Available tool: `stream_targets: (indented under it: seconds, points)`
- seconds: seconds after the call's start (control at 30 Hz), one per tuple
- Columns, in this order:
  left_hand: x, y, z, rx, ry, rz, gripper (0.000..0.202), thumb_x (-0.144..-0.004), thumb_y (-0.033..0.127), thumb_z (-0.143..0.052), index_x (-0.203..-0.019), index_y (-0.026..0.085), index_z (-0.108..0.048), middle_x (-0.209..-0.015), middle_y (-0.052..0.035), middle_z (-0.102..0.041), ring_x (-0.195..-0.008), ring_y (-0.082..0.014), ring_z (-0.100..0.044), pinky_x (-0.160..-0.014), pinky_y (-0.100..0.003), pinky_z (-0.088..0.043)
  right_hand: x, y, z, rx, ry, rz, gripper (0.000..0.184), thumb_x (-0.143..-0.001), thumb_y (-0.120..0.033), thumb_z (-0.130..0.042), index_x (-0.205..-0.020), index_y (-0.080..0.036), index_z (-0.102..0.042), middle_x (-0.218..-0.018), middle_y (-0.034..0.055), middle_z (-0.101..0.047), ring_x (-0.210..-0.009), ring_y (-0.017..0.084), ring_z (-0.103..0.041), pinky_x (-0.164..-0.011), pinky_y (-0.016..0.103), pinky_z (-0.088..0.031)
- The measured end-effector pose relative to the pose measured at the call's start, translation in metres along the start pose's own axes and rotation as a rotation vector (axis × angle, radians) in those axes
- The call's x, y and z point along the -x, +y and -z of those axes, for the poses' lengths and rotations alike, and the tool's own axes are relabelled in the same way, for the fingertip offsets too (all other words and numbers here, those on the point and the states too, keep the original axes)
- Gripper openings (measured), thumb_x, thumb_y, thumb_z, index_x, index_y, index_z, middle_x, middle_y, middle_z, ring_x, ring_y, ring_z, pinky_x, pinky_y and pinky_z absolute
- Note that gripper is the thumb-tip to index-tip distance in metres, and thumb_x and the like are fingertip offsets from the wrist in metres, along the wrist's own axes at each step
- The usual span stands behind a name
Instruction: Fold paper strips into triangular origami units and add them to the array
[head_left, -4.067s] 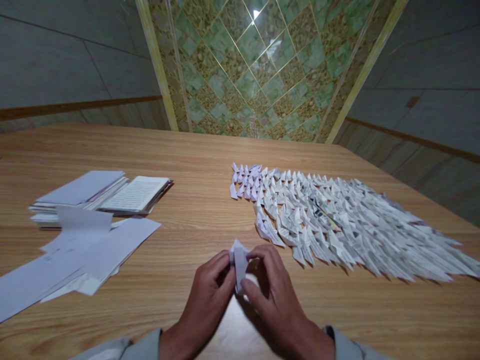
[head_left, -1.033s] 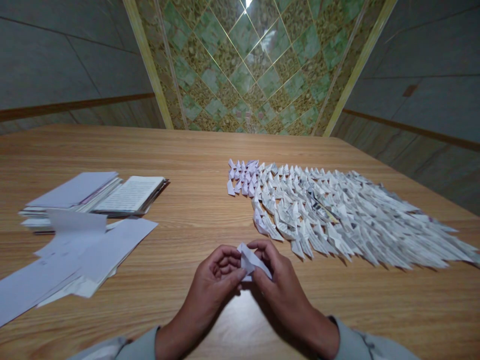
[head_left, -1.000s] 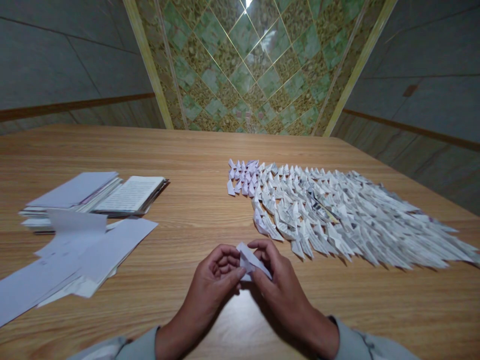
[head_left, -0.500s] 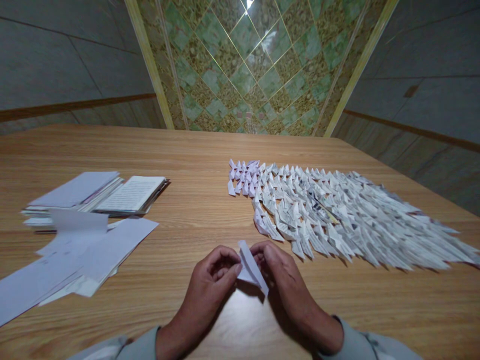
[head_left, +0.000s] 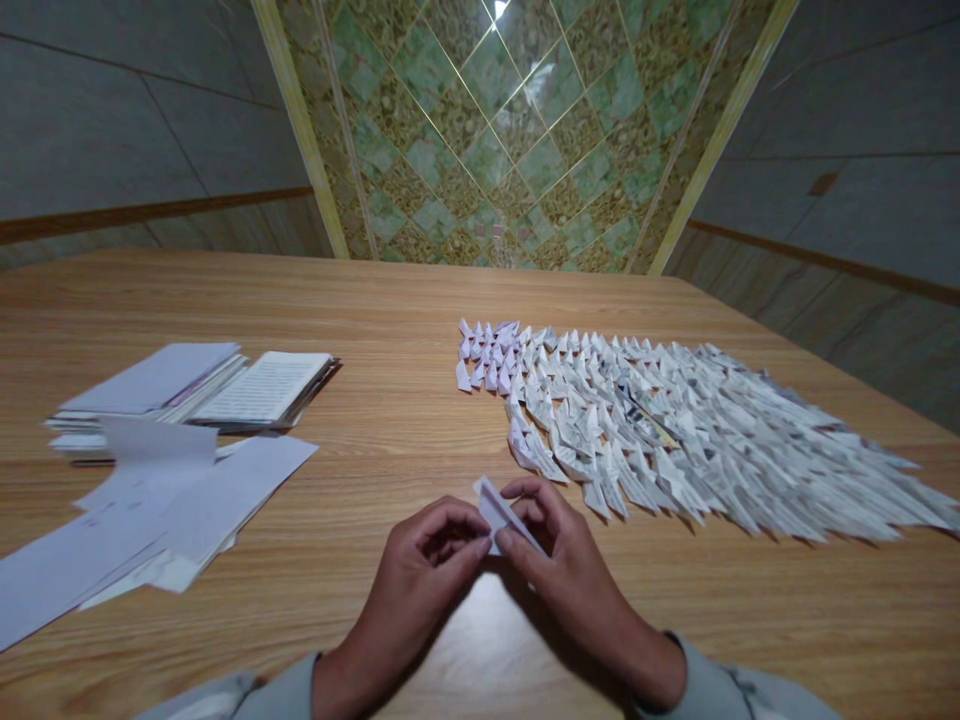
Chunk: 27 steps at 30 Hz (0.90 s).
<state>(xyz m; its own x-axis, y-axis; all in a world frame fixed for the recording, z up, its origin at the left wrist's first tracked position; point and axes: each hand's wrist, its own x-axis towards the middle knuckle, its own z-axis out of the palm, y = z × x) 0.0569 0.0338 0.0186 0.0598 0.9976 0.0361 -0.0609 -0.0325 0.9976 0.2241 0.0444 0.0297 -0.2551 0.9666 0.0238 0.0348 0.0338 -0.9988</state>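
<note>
Both hands meet low over the wooden table point(head_left: 390, 310) near its front edge. My left hand point(head_left: 427, 570) and my right hand point(head_left: 559, 560) pinch a small folded white paper piece point(head_left: 496, 507) between thumbs and fingertips. The piece is a narrow pointed fold, tilted with its tip up and to the left. Just beyond my right hand lies a wide field of several folded paper pieces point(head_left: 675, 430) set out in rows.
Loose white sheets point(head_left: 150, 510) spread over the left of the table. Behind them lies a stack of printed pages and booklets point(head_left: 202, 390). A green patterned tile panel point(head_left: 510, 130) and grey walls rise past the table's far edge.
Over the last seconds the paper piece went from upright to tilted and flatter in my fingers. Both hands stayed in place, only the fingers shifted on the fold.
</note>
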Motion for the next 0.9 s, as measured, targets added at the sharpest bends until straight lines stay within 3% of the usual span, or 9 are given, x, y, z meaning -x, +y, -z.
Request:
stream_targets:
  seconds: [0.17,0.3,0.47,0.57,0.7,0.83,0.9]
  points:
    - [0.001,-0.002,0.002,-0.012,-0.015,-0.02,0.004,-0.082,0.02,-0.072,-0.078,0.018,-0.072,-0.079,-0.0032,-0.073,-0.077,-0.019,-0.067,-0.073,-0.026,-0.052,0.001,-0.005,0.001,0.04,0.005,0.032,0.023,-0.083,-0.032,-0.068,-0.098,-0.021,-0.056,-0.084,0.0002,-0.065,-0.079,0.018,-0.061,-0.071,0.03,-0.046]
    - [0.0,-0.002,0.003,0.007,0.008,-0.018,0.005,-0.081,0.021,-0.072,-0.077,0.018,-0.069,-0.077,-0.0017,-0.07,-0.075,-0.0176,-0.064,-0.071,-0.025,-0.051,0.002,-0.004,0.003,0.004,-0.017,0.032,0.021,-0.096,-0.04,-0.053,-0.099,-0.02,-0.058,-0.084,0.0011,-0.063,-0.079,0.018,-0.06,-0.069,0.029,-0.045]
    - [-0.002,-0.008,0.004,0.02,0.014,0.001,0.007,-0.081,0.022,-0.072,-0.078,0.018,-0.067,-0.076,-0.0012,-0.069,-0.073,-0.0177,-0.065,-0.069,-0.026,-0.051,0.0,0.001,0.003,0.17,-0.01,0.053,0.015,-0.088,-0.032,-0.061,-0.087,-0.017,-0.063,-0.085,0.0037,-0.064,-0.08,0.019,-0.058,-0.071,0.029,-0.043]
    - [0.0,-0.008,0.006,-0.131,0.006,-0.147,0.006,-0.086,0.018,-0.067,-0.081,0.02,-0.07,-0.08,-0.0015,-0.068,-0.077,-0.0179,-0.065,-0.072,-0.026,-0.05,-0.001,0.001,0.001,0.28,0.064,0.063,0.016,-0.086,-0.03,-0.06,-0.076,-0.018,-0.061,-0.073,-0.0001,-0.057,-0.069,0.016,-0.051,-0.062,0.027,-0.038]
    - [0.006,-0.002,0.005,-0.388,0.021,-0.36,0.017,-0.089,0.012,-0.063,-0.086,0.024,-0.074,-0.085,-0.0013,-0.065,-0.081,-0.0167,-0.063,-0.072,-0.023,-0.048,0.0,0.007,-0.002,0.32,0.11,0.072,0.009,-0.087,-0.026,-0.058,-0.08,-0.019,-0.057,-0.066,-0.0043,-0.052,-0.058,0.013,-0.046,-0.054,0.024,-0.033]
    - [0.007,0.002,0.002,-0.359,-0.093,-0.318,0.015,-0.092,0.015,-0.064,-0.092,0.025,-0.074,-0.093,-0.0021,-0.068,-0.089,-0.0175,-0.065,-0.08,-0.025,-0.049,0.004,0.014,-0.007,0.414,0.079,0.15,0.006,-0.083,-0.015,-0.056,-0.084,-0.021,-0.053,-0.068,-0.005,-0.052,-0.059,0.012,-0.046,-0.054,0.023,-0.033]
    - [0.006,0.0,0.001,-0.292,-0.086,-0.257,0.011,-0.09,0.017,-0.066,-0.088,0.024,-0.073,-0.091,-0.0015,-0.068,-0.088,-0.0175,-0.065,-0.08,-0.024,-0.049,0.006,0.013,-0.008,0.429,0.038,0.17,0.01,-0.083,-0.015,-0.058,-0.088,-0.021,-0.052,-0.072,-0.0044,-0.054,-0.061,0.013,-0.047,-0.056,0.023,-0.034]
